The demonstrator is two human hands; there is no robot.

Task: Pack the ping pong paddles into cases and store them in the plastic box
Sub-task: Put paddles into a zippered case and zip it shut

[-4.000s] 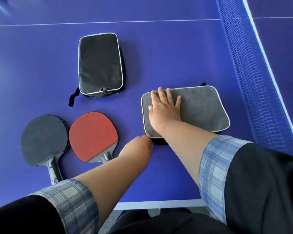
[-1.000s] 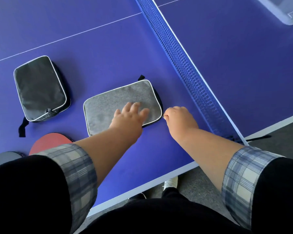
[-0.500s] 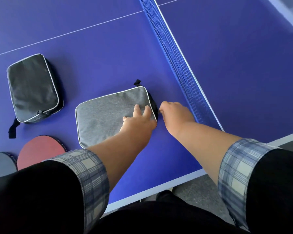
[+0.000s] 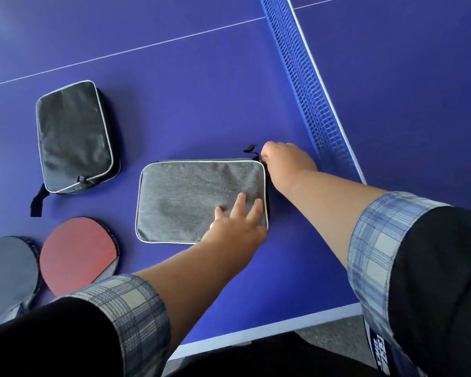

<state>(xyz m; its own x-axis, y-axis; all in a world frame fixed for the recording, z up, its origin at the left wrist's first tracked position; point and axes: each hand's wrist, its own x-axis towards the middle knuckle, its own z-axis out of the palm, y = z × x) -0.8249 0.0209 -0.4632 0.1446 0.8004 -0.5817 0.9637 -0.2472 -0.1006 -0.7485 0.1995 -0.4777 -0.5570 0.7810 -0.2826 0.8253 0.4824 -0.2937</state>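
The left hand (image 4: 235, 227) lay flat on the gray case (image 4: 196, 197). The right hand (image 4: 286, 161) pinched its zipper (image 4: 266, 186), which could jam if tugged sideways.

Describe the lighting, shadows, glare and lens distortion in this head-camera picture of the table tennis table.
Head view throughout: glare washes the table pale at its top left; the black case shows a dull sheen and casts a soft shadow to its right; the net slants steeply, stretched by the wide angle; the dark paddle at the left edge looks hazy grey.
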